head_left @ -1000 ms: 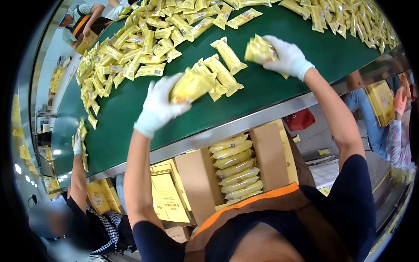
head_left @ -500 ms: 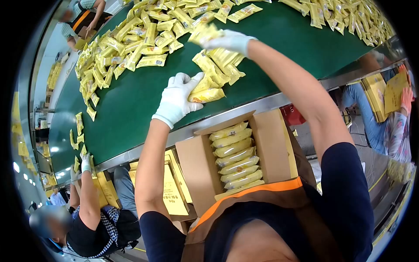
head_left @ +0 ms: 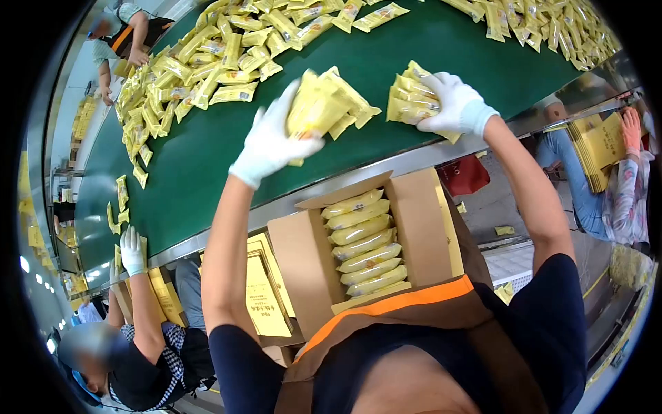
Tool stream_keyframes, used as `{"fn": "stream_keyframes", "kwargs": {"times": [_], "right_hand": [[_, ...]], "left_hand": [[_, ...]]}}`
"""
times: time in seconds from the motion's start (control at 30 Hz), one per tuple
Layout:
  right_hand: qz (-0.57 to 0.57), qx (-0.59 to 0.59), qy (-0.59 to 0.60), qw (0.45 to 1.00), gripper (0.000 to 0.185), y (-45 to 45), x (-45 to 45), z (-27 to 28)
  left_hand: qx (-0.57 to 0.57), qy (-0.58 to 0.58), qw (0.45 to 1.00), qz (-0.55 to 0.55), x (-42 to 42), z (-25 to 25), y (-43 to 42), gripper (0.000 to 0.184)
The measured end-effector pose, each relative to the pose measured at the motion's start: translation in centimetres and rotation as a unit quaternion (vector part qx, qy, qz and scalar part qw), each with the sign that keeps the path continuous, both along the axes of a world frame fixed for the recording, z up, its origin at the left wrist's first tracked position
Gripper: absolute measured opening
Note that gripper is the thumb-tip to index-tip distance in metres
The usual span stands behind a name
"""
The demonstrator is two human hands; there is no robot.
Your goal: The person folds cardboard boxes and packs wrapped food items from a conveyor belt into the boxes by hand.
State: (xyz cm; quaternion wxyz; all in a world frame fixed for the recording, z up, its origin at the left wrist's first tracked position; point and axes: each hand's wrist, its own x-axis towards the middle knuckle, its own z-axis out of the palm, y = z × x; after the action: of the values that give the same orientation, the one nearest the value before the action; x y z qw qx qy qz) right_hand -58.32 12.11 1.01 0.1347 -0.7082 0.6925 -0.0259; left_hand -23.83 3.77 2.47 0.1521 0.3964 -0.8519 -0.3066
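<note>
My left hand (head_left: 277, 138), in a white glove, grips several yellow packets (head_left: 321, 103) above the green belt (head_left: 207, 176). More packets lie right behind them. To the right, my right hand (head_left: 452, 107), also gloved, is closed round a bunch of yellow packets (head_left: 412, 96). Below the belt's metal edge, an open cardboard box (head_left: 303, 265) stands against my apron. A row of yellow packets (head_left: 365, 241) lies side by side in it.
A large pile of packets (head_left: 227, 58) covers the belt's far left, another (head_left: 552, 24) the far right. Flat yellow cartons (head_left: 265, 297) stand left of the box. Co-workers are at the lower left (head_left: 138, 345), upper left (head_left: 127, 34) and right (head_left: 624, 186). A red bag (head_left: 465, 176) hangs near the belt.
My right hand has moved right, away from the packets by my left hand, with its bunch. My left hand has risen slightly and now holds more packets. The lower-left co-worker's hand has shifted.
</note>
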Motion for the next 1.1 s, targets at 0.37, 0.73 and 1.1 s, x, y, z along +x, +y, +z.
{"fn": "stream_keyframes", "kwargs": {"times": [0.37, 0.73, 1.1], "right_hand": [[-0.006, -0.029, 0.007, 1.000, 0.090, -0.2, 0.0, -0.9], [-0.006, -0.003, 0.002, 1.000, 0.097, -0.2, -0.3, -1.0], [0.013, -0.106, 0.069, 0.992, 0.085, 3.1, 1.6, 0.9]], "left_hand": [[0.202, 0.050, 0.972, 0.111, 1.5, -3.7, -5.8, 0.111], [-0.154, -0.358, 0.919, -0.064, 2.2, -0.3, 2.1, 0.108], [-0.272, -0.248, 0.930, -0.002, 1.9, -2.7, 4.4, 0.102]]}}
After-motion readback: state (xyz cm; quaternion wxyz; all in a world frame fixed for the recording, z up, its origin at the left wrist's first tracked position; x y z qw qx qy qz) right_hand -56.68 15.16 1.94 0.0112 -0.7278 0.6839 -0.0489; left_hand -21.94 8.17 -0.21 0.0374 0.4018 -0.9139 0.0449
